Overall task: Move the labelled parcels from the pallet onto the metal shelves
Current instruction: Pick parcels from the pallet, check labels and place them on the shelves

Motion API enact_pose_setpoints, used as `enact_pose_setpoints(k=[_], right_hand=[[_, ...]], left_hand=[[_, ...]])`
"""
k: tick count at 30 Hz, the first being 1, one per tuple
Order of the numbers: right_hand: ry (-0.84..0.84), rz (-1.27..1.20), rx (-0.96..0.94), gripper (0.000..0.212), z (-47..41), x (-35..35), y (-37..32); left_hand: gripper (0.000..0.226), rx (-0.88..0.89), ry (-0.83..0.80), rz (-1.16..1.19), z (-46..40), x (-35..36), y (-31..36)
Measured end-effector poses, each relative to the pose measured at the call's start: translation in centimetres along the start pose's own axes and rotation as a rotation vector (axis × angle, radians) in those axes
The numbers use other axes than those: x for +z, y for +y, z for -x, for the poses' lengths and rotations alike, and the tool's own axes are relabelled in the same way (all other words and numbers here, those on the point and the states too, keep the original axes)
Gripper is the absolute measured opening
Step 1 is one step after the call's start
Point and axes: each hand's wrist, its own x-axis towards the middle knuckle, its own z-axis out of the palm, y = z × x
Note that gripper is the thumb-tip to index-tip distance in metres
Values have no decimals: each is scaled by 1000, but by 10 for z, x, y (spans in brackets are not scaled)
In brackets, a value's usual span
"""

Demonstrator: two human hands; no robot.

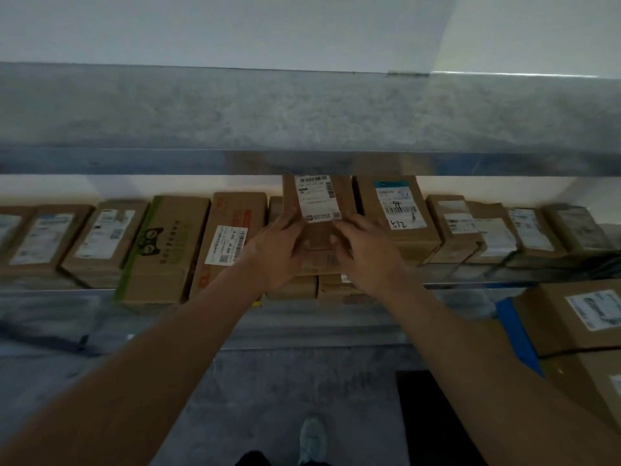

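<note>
A small brown parcel (319, 210) with a white barcode label lies on top of other boxes in the middle of the metal shelf (302, 326). My left hand (274, 248) holds its near left corner and my right hand (364, 248) holds its near right corner, fingers curled over the top face. The parcel's far end reaches under the upper shelf (302, 109). Labelled cardboard parcels fill the row to both sides, among them a green-edged box (161, 250) and a box marked 512 (400, 213).
More stacked cardboard boxes, one with blue tape (517, 331), stand at the lower right. A grey concrete floor lies below, with my shoe (312, 438) and a dark mat (433, 418) on it. A white wall is behind the shelves.
</note>
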Motion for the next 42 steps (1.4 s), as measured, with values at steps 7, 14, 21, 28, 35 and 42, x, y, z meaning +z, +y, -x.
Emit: enact_pose_setpoints(k=[7, 14, 21, 28, 35, 42], right_hand=[[58, -38, 11, 46, -7, 9, -9], [-28, -74, 59, 50, -7, 21, -28], [-43, -152, 101, 54, -3, 28, -42], [7, -105, 96, 53, 8, 21, -71], [58, -45, 114, 51, 21, 7, -101], [127, 29, 149, 48, 44, -2, -132]], left_hand=[[50, -57, 49, 58, -2, -3, -8], [49, 40, 44, 55, 3, -10, -29], [49, 96, 10, 126, 13, -5, -40], [52, 143, 28, 135, 32, -20, -51], [53, 200, 49, 123, 50, -38, -55], [53, 294, 45, 122, 69, -53, -56]])
